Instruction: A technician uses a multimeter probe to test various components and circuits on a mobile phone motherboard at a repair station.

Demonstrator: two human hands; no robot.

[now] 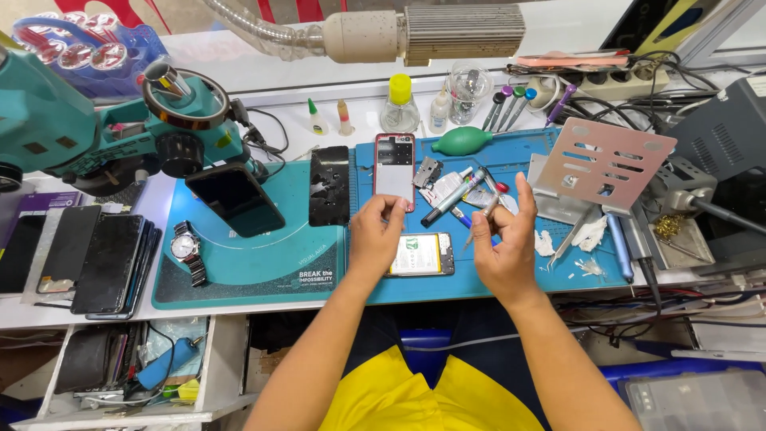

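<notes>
My left hand [375, 239] is raised just above the bench with its fingertips pinched on the lower edge of a red-framed phone [394, 165], which lies flat and runs away from the hand toward the back of the blue work mat [519, 279]. The pinch looks light, enough to steady or slide the phone rather than lift it. My right hand [503, 243] is just beside it, raised, with the thumb and forefinger closed on a slim metal tool [485, 211], probably tweezers, though it is too thin in this view for me to be sure. The index finger points up, so the tip is held free of the bench.

Directly under both hands lies an opened phone [421, 255], its white battery with a green label facing up, set close to my body where both hands can reach down to it. Just beyond the right hand sits a loose heap of pens and small tools [459, 191], near enough to swap without stretching. Further right of that hand stands a perforated metal stand [598, 164], tilted.

Left of the left hand a black phone back cover [329, 185] lies on the teal mat [247, 267], and a dark phone [235, 199] lies tilted under the teal microscope [96, 132]. A wristwatch [187, 251] rests well left, clear of the work.
</notes>
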